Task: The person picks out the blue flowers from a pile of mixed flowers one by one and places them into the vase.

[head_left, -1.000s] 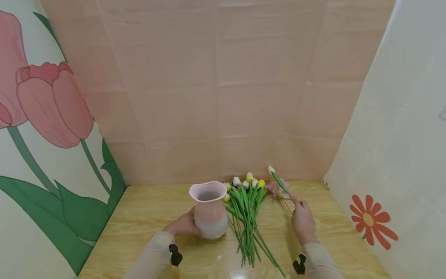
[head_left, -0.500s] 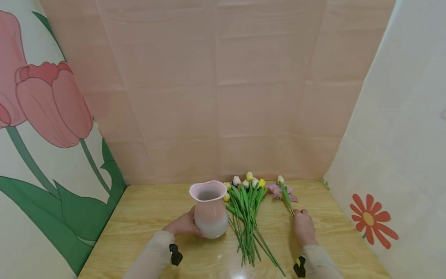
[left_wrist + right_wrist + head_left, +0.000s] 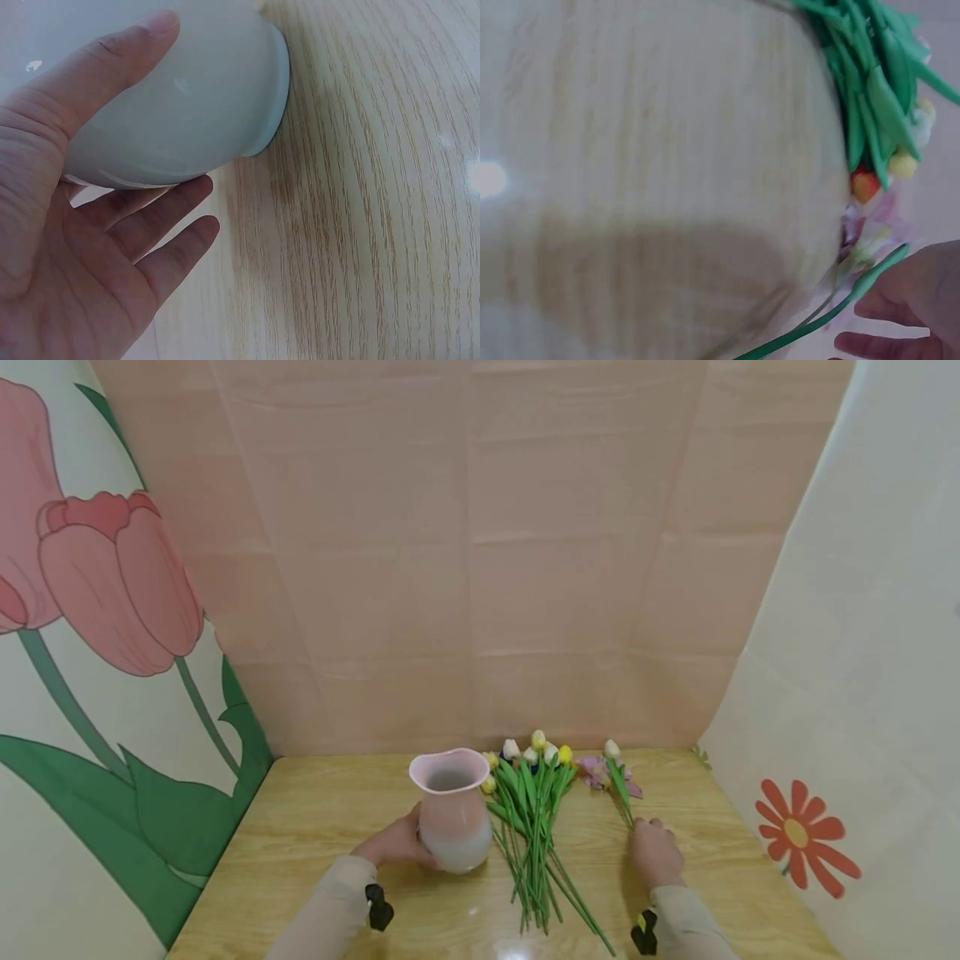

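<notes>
Left hand grips a glossy pink-and-white flared vase; at its three o'clock, right hand at a green-stemmed white tulip, pinching or not, we can't tell!

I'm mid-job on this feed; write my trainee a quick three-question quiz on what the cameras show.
1. Which hand holds the vase? A) left B) right C) neither
2. True or false: the tulip bunch lies on the table, outside the vase.
3. Fill in: the lone tulip bloom just beyond the right hand is ____.

Key: 1 A; 2 true; 3 white.
</notes>
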Motion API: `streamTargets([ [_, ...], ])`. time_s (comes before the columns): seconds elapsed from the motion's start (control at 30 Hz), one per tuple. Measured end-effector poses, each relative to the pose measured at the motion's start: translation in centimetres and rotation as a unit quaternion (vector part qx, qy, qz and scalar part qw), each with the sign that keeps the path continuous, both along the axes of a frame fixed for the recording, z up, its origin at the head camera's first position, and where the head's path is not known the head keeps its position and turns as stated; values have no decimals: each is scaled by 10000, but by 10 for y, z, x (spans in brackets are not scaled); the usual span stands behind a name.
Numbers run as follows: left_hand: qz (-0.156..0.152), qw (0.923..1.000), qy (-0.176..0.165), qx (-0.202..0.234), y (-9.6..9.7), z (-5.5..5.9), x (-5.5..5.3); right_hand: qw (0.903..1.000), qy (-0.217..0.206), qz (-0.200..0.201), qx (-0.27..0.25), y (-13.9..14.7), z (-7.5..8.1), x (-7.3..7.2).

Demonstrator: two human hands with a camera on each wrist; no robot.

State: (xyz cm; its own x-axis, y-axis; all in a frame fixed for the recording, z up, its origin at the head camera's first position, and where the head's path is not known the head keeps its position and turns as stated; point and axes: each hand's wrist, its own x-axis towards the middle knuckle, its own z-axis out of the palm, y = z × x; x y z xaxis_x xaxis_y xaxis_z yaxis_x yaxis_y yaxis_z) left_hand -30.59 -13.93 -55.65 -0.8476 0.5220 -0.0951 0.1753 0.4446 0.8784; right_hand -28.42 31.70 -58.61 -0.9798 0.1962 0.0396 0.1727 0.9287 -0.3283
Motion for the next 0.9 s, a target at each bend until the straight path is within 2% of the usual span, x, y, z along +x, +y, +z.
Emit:
streamTargets([
  [0.1,0,10000,34,-2,0,0,0,9996,284,41,13,-10,8,-2],
  [0.27,-26,10000,78,2,0,2,1,9928,1118,334,261,-38,24,-6],
  [0.37,-24,10000,92,-11,0,1,1,9881,1333,625,452,-57,29,-9],
  [0.53,-29,9999,124,3,0,-2,-1,9822,1471,1032,554,-85,30,-12],
  [0.73,-55,9998,201,35,0,-3,-1,9870,984,1202,410,-115,25,-12],
  [0.9,-33,9999,164,1,-1,-3,-1,9899,623,1248,235,-131,8,-14],
])
